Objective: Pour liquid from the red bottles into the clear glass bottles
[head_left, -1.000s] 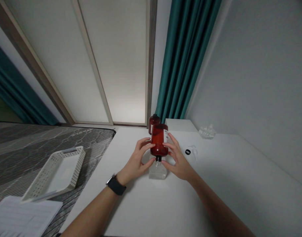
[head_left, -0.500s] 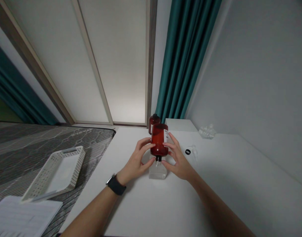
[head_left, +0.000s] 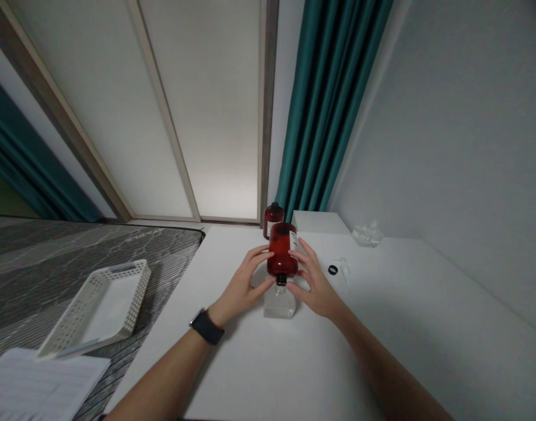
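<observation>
An amber-red bottle (head_left: pixel 282 252) is turned upside down, its black neck resting in the mouth of a clear square bottle (head_left: pixel 279 304) that stands on the white table (head_left: pixel 294 356). My left hand (head_left: pixel 244 285) cups the red bottle from the left, fingertips on its side, thumb near the neck. My right hand (head_left: pixel 314 280) holds it from the right with fingers spread along its body. A black watch (head_left: pixel 206 327) is on my left wrist.
A second amber bottle (head_left: pixel 272 216) stands behind, by the teal curtain (head_left: pixel 329 105). A black cap (head_left: pixel 333 269) and clear plastic pieces (head_left: pixel 368 234) lie to the right. A white perforated basket (head_left: pixel 101 307) and papers (head_left: pixel 40 386) rest on the dark mattress at the left.
The upside-down red bottle and both hands have shifted very slightly; otherwise nothing has visibly changed.
</observation>
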Tool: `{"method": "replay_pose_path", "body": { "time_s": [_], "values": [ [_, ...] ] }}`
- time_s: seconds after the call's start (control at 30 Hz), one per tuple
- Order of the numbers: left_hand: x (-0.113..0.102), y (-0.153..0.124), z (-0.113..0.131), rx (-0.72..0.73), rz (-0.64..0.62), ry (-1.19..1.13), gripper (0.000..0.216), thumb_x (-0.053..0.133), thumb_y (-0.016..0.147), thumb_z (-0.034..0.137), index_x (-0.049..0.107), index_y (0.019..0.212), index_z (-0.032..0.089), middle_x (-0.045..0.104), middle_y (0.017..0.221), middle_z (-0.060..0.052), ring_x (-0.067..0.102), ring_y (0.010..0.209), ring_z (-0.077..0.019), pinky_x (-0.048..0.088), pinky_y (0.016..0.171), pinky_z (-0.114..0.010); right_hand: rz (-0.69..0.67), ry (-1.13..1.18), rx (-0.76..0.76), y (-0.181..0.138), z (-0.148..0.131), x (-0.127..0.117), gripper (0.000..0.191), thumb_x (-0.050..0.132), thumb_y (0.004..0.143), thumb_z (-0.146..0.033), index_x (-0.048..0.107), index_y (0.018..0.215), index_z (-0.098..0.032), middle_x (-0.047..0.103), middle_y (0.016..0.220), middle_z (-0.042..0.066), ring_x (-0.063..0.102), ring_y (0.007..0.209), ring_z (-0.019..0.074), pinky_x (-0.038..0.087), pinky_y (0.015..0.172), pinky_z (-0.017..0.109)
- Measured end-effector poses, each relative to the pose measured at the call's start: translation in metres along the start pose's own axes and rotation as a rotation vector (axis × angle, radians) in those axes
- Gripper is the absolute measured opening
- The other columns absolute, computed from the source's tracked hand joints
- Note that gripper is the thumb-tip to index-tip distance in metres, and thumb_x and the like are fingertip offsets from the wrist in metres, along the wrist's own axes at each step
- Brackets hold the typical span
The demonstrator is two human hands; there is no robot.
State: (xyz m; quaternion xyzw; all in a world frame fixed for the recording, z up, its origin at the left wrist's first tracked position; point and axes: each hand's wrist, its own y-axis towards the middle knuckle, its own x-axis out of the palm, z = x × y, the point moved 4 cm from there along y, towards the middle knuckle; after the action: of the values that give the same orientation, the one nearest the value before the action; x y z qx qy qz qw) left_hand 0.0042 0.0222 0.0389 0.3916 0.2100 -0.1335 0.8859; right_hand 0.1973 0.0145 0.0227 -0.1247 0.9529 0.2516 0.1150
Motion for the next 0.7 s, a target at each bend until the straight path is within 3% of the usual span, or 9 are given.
{"method": "replay_pose_path", "body": {
  "time_s": [0.17, 0.33, 0.4, 0.53, 0.7],
  "values": [
    [0.005, 0.000, -0.008, -0.039, 0.035, -0.049, 0.045, 0.061, 0.096, 0.023, 0.048, 0.139, 0.028, 0.049, 0.144, -0.012, 0.046, 0.136, -0.0265, 0.038, 0.116, -0.054, 0.012, 0.033, 0.055, 0.002, 0.006, 0.002, 0.058, 0.065, 0.090, -0.032, 0.046, 0.144, -0.037, 0.010, 0.166, 0.006, 0.041, 0.143, 0.0308, 0.055, 0.100, 0.044],
    [0.010, -0.001, -0.015, -0.178, 0.066, -0.201, 0.044, 0.059, 0.097, 0.030, 0.048, 0.140, 0.025, 0.053, 0.144, -0.011, 0.052, 0.132, -0.0256, 0.041, 0.114, -0.049, 0.033, -0.018, 0.112, 0.003, 0.020, -0.001, 0.051, 0.043, 0.099, -0.030, 0.042, 0.148, -0.040, 0.017, 0.166, -0.004, 0.019, 0.154, 0.0263, 0.045, 0.113, 0.047],
    [0.012, -0.001, -0.018, -0.264, 0.046, -0.273, 0.043, 0.051, 0.101, 0.033, 0.047, 0.143, 0.024, 0.054, 0.145, -0.011, 0.054, 0.130, -0.0252, 0.041, 0.114, -0.047, 0.049, -0.039, 0.115, 0.003, 0.027, -0.001, 0.055, 0.040, 0.097, -0.024, 0.040, 0.150, -0.040, 0.020, 0.165, -0.004, 0.018, 0.154, 0.0241, 0.040, 0.117, 0.047],
    [0.013, -0.002, -0.022, -0.348, 0.019, -0.375, 0.044, 0.046, 0.102, 0.039, 0.051, 0.143, 0.021, 0.055, 0.148, -0.011, 0.050, 0.136, -0.0281, 0.033, 0.119, -0.047, 0.062, -0.071, 0.086, 0.004, 0.032, 0.002, 0.072, 0.046, 0.088, -0.012, 0.031, 0.154, -0.035, 0.023, 0.161, 0.004, 0.038, 0.144, 0.0247, 0.052, 0.106, 0.041],
    [0.015, -0.002, -0.027, -0.327, -0.020, -0.378, 0.050, 0.044, 0.103, 0.047, 0.051, 0.145, 0.022, 0.049, 0.153, -0.008, 0.042, 0.143, -0.0277, 0.023, 0.124, -0.046, 0.139, -0.149, 0.085, 0.006, 0.030, -0.002, 0.074, 0.060, 0.085, -0.018, 0.034, 0.153, -0.032, 0.023, 0.157, 0.013, 0.057, 0.121, 0.0269, 0.060, 0.089, 0.040]
  ]
}}
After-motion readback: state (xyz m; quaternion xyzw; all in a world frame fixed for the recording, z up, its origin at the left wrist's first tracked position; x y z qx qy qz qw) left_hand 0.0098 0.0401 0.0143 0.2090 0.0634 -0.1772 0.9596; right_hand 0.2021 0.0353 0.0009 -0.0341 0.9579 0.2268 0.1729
